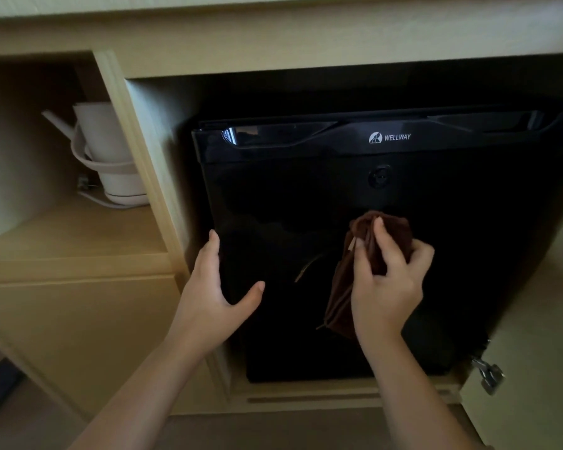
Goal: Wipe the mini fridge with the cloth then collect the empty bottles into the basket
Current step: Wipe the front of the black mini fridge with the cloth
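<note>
The right grip [390,287] pinches the soft, limp cloth [395,233], probably best held bunched, against the glossy front of the fridge [290,196], while the left grip [215,287], fingers spread, rests on its left edge.

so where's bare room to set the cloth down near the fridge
The shelf in front of the kettle, left of the wooden divider, is bare. The fridge fills its bay: only a thin gap at its left side, where the left hand rests. The right hand grips the cloth.
</note>
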